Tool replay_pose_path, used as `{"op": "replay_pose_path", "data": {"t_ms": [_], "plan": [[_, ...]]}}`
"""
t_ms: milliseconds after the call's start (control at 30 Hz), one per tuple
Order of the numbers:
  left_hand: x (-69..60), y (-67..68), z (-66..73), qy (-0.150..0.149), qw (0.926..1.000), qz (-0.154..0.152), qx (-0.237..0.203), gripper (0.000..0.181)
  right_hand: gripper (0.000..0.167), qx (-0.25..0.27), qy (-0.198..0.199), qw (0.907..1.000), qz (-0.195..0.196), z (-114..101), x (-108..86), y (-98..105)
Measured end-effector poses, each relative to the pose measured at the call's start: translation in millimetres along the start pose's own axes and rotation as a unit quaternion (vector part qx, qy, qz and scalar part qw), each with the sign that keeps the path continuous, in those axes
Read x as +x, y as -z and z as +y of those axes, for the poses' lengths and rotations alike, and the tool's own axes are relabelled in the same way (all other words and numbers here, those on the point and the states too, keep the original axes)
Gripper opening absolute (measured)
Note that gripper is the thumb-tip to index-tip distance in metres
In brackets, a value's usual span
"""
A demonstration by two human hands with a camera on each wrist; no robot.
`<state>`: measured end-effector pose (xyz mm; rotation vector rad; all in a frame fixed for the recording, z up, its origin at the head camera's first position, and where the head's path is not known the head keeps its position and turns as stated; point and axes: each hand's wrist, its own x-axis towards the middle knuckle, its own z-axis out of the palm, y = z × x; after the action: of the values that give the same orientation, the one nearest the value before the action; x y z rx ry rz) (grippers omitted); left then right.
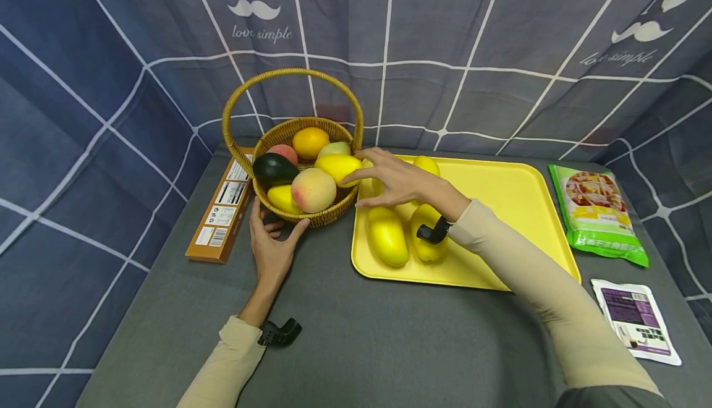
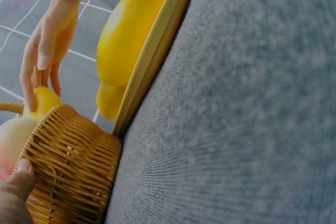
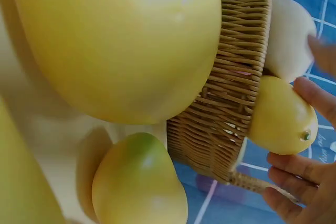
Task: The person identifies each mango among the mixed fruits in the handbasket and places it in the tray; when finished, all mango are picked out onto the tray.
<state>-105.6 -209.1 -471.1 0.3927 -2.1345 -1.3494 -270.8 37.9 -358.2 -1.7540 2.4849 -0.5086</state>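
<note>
the left hand (image 1: 271, 250) sits at the lower left edge of the wicker basket (image 1: 335, 214), with its thumb spread well away from the fingers. the thumb touches the basket wall close to the rim in the left wrist view; the other fingers are partly hidden, so i cannot tell whether they grip it. the right hand (image 1: 403, 179) reaches in from the right of the frame, its fingers loose and spread, touching a yellow fruit (image 1: 337, 169) that lies at the right side of the basket, left of centre in the frame. no closed hold on it shows.

beside that fruit, in the front of the basket, is a peach (image 1: 313, 190), with a dark green fruit (image 1: 275, 169) to its left and an orange fruit (image 1: 310, 143) behind. a reddish fruit (image 1: 282, 153) and a pale green fruit (image 1: 334, 149) show between them, and a lower yellow fruit (image 1: 282, 198) lies under the peach's left side. the handle (image 1: 295, 72) arches above.

just right of the basket, a yellow tray (image 1: 500, 204) carries more yellow fruits (image 1: 387, 236) at its left end. a brown box (image 1: 219, 210) lies left of the basket. at the right of the frame, a green packet (image 1: 597, 210) lies above a white and purple pouch (image 1: 636, 321) on the grey table (image 1: 361, 340). a blue-grey cloth (image 1: 423, 18) with white lines hangs behind.
</note>
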Motion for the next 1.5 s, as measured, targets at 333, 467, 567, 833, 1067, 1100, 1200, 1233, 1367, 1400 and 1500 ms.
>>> {"op": "replay_pose_path", "data": {"t_ms": [333,467,567,833,1067,1100,1200,1233,1367,1400,1500], "plan": [[1.9,-0.1,-2.4,0.002,1.0,0.003,0.005,0.104,0.049,-0.027,0.055,0.9951,0.077,-1.5,-21.7,1.1],[1.3,0.6,-1.7,0.003,1.0,0.001,0.004,0.104,0.049,-0.027,0.078,0.9921,0.095,1.5,-24.4,-2.4],[0.5,0.6,-1.1,0.002,1.0,0.002,0.004,0.104,0.049,-0.021,0.089,0.9909,0.099,3.1,-25.3,-4.5],[0.7,-0.7,-1.4,-0.003,1.0,0.001,0.002,0.104,0.06,-0.02,0.058,0.9952,0.076,-1.7,-28.8,-3.1],[0.8,-0.5,-1.9,-0.002,1.0,0.001,0.003,0.104,0.066,0.0,0.002,0.9991,0.043,-11.4,-32.7,-0.3],[0.8,-0.4,-2.0,-0.002,1.0,0.001,0.002,0.104,0.065,0.004,-0.003,0.9992,0.039,-12.7,-33.6,-0.3],[0.8,-0.1,-2.6,-0.003,1.0,0.002,0.003,0.104,0.062,0.013,-0.015,0.9993,0.03,-16.1,-36.3,-1.3],[0.8,0.0,-2.8,-0.004,1.0,0.002,0.002,0.104,0.061,0.013,-0.016,0.9994,0.029,-16.8,-37.1,-2.0],[0.7,-0.1,-3.5,-0.007,1.0,0.002,0.004,0.104,0.053,0.001,-0.01,0.9993,0.035,-18.4,-40.2,-4.7],[0.6,-0.1,-3.6,-0.007,1.0,0.002,0.004,0.104,0.051,-0.005,-0.005,0.9992,0.039,-18.5,-40.7,-5.3],[0.5,-0.3,-3.5,-0.007,1.0,0.002,0.005,0.104,0.049,-0.023,0.012,0.9982,0.054,-18.7,-41.8,-6.7]]}}
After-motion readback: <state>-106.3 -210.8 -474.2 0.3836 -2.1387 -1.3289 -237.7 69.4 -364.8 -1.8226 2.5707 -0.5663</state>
